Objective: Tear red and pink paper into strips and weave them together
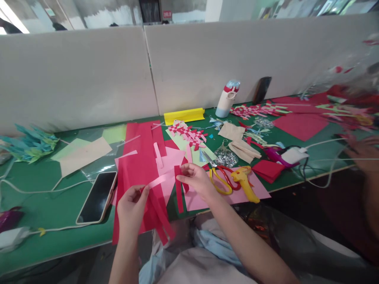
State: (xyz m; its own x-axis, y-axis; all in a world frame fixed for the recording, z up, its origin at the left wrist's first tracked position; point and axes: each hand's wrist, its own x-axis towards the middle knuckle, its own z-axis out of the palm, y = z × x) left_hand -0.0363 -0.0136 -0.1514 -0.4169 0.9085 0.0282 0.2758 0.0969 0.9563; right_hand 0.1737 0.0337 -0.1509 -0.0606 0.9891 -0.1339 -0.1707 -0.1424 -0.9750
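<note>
My left hand (132, 206) is pinched on one end of a pink paper strip (161, 179). Red paper strips (160, 215) hang below its fingers; whether they are gripped too is hard to tell. The fingers of my right hand (197, 180) are closed on a red paper strip (179, 193) that crosses the other end of the pink one. Beneath both hands lie large red paper sheets (133, 154) and pink paper (174, 156). Past my right hand are scissors (220, 181) with red and yellow handles and a yellow glue gun (244, 182).
A phone (97, 197) lies on the green table (59, 209) at left, among cables. Woven red-and-pink paper (188, 134), a yellow folded strip (184, 116) and a bottle (227, 98) are farther back, before a white partition (89, 75). Another person's blurred hand (364, 152) is at right.
</note>
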